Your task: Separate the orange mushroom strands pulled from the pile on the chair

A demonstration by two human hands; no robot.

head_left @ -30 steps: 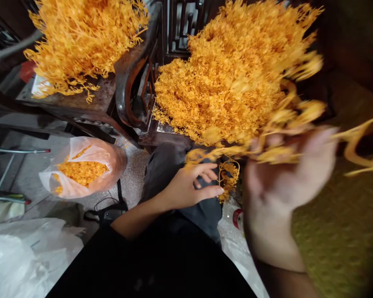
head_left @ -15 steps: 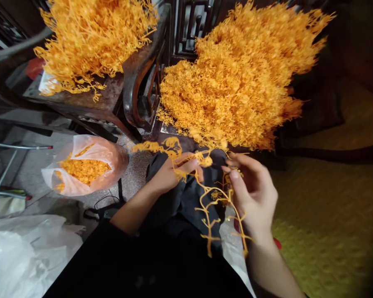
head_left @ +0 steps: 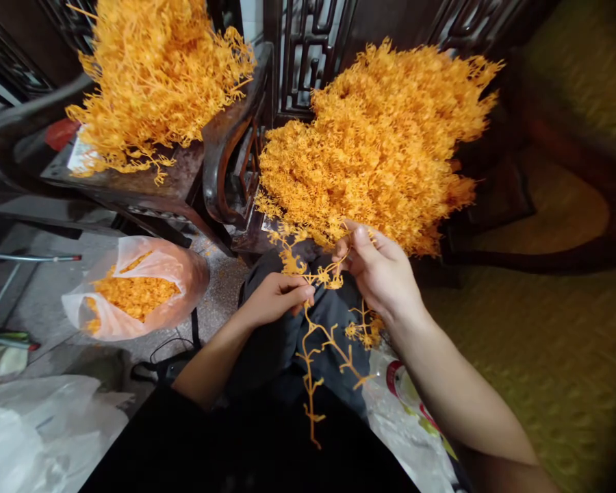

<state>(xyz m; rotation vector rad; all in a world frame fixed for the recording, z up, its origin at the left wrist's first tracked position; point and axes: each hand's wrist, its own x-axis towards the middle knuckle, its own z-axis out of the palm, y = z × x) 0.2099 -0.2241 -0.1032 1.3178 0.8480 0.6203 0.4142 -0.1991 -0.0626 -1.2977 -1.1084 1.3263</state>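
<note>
1. Dark carved wooden furniture (head_left: 220, 164) fills the space beyond our hands, with speckled floor to the left of them and a yellow-green cushion (head_left: 544, 356) to the right.

2. Our left hand (head_left: 274, 298) is closed in a pinch on an orange plastic sprig (head_left: 313, 342), gripping its stem near the upper end, just below the small clustered tips.

3. Our right hand (head_left: 382, 270) sits just beside and slightly beyond the left, fingers curled around the sprig's upper branches where they spread out; it looks like a light grasp, not a fist.

4. The sprig's long axis runs from between our hands straight back toward our body, its bare stem hanging down over our dark trousers (head_left: 287, 342) below both hands. The left hand is the nearer one to that hanging stem; the right is nearer the tufted top.

5. Just beyond the right hand, almost touching its fingertips, lies a big heap of the same orange sprigs (head_left: 380, 144).

6. A second heap (head_left: 154, 75) rests on a dark table, well beyond and left of the left hand.

7. Left of the left hand, on the floor, an open plastic bag (head_left: 138, 287) holds small orange pieces.

8. White plastic sheeting (head_left: 41, 431) lies near our left elbow.
</note>
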